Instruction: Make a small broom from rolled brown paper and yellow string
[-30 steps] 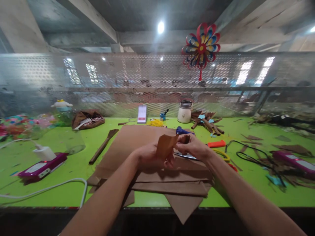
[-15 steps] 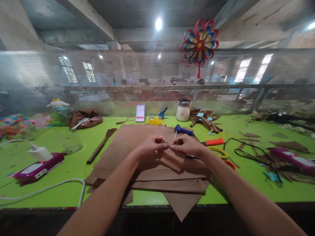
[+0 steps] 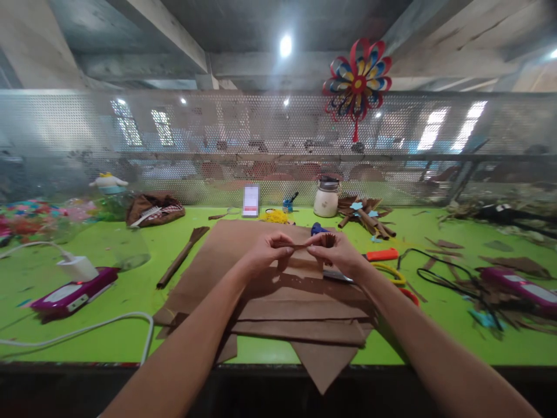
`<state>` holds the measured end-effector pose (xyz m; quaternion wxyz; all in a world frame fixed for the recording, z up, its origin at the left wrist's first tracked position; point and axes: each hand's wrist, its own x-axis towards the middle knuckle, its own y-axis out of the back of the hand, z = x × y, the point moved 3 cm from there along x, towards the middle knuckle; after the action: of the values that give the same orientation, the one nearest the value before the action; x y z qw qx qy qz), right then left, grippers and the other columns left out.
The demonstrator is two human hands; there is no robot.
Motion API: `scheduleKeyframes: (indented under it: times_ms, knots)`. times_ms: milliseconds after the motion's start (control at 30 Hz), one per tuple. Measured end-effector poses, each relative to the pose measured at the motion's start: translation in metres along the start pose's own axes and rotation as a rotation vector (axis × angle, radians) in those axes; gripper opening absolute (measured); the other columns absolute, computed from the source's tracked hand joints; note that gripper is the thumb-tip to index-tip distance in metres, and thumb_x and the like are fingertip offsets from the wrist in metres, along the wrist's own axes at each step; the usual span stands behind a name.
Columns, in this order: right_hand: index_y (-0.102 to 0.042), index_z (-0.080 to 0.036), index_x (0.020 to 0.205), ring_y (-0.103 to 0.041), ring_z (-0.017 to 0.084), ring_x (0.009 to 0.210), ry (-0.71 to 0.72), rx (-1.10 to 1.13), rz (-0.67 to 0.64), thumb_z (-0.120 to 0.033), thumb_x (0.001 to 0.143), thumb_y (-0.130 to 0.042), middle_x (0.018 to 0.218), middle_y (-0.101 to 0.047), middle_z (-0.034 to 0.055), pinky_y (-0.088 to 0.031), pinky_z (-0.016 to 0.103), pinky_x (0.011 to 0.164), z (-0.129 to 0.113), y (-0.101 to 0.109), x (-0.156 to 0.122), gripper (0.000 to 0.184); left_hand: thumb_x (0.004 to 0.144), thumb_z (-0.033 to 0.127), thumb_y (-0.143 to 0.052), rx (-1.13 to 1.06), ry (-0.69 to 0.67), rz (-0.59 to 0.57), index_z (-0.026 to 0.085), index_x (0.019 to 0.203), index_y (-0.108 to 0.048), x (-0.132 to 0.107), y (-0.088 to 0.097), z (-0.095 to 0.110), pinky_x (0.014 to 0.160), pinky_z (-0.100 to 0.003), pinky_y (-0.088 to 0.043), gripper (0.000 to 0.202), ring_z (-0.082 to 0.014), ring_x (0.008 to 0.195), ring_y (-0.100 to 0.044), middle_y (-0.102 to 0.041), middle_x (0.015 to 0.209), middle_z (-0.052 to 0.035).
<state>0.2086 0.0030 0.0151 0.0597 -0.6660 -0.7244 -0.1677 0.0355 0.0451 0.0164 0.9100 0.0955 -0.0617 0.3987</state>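
Note:
Both my hands meet above a stack of brown paper sheets (image 3: 282,313) on the green table (image 3: 113,325). My left hand (image 3: 265,253) pinches the left edge of a small brown paper piece (image 3: 304,264). My right hand (image 3: 337,252) pinches its right edge, and the piece hangs down between the fingertips. A small rolled or pleated brown bit (image 3: 329,239) shows at my right thumb; I cannot make out what it is. A blue glue gun (image 3: 318,228) lies just beyond my right hand.
A purple device (image 3: 72,293) with a white charger and cable lies at the left. An orange cutter (image 3: 382,254), yellow scissors (image 3: 391,271), black cables and paper scraps lie to the right. A phone (image 3: 251,201), white jar (image 3: 326,199) and paper rolls (image 3: 369,217) stand along the mesh screen.
A second ago my hands held a curled brown piece upright. They flattened it and now hold it by its top edge, slightly higher than half a second ago.

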Motion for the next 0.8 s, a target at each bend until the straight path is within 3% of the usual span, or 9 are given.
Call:
scheduleKeyframes:
  times_ms: [133,267,400,633,800]
  knots:
    - [-0.066,-0.012,0.083,-0.033,0.004,0.039,-0.005,0.033,0.001,-0.033,0.063,-0.068,0.044,-0.044,-0.0065,-0.025,0.02,0.039,0.0017,0.0003,-0.0001,0.03,0.071,0.032,-0.062,0.016,0.049,-0.005,0.011,0.1,-0.063,-0.0033,-0.002,0.0036,0.049,-0.022,-0.036,0.036,-0.008,0.046,-0.046,-0.052,0.049,0.0019]
    - [-0.065,-0.013,0.087,-0.031,0.003,0.037,-0.059,0.128,0.006,-0.031,0.06,-0.07,0.046,-0.043,-0.0074,-0.023,0.019,0.037,0.0012,0.0002,-0.0016,0.033,0.069,0.028,-0.065,0.005,0.067,0.076,0.009,0.097,-0.065,-0.0041,-0.0009,0.0087,0.047,-0.021,-0.033,0.034,-0.0062,0.046,-0.041,-0.049,0.048,0.0029]
    - [-0.065,-0.012,0.085,-0.03,0.003,0.036,-0.048,0.166,-0.002,-0.03,0.061,-0.07,0.045,-0.041,-0.0077,-0.022,0.018,0.035,0.0008,0.0007,-0.0019,0.03,0.065,0.027,-0.068,-0.055,0.075,0.077,0.01,0.093,-0.066,-0.0028,-0.0012,0.0079,0.046,-0.02,-0.032,0.033,-0.0057,0.048,-0.041,-0.052,0.054,0.0019]
    - [-0.067,-0.011,0.082,-0.029,0.003,0.038,-0.016,0.092,-0.043,-0.035,0.064,-0.07,0.045,-0.04,-0.0073,-0.021,0.02,0.038,0.0037,0.0026,-0.0004,0.03,0.064,0.027,-0.069,-0.117,0.114,0.01,0.012,0.09,-0.063,-0.0021,-0.0024,0.002,0.046,-0.022,-0.038,0.03,-0.0068,0.045,-0.046,-0.053,0.056,0.0029]
    - [-0.068,-0.01,0.084,-0.03,0.003,0.038,-0.012,0.039,-0.087,-0.035,0.065,-0.068,0.044,-0.042,-0.0067,-0.02,0.021,0.04,0.0009,0.0017,-0.0015,0.031,0.062,0.026,-0.071,-0.067,0.073,0.038,0.011,0.083,-0.063,0.0006,-0.0019,0.0007,0.044,-0.021,-0.039,0.027,-0.0064,0.044,-0.048,-0.055,0.057,0.002]
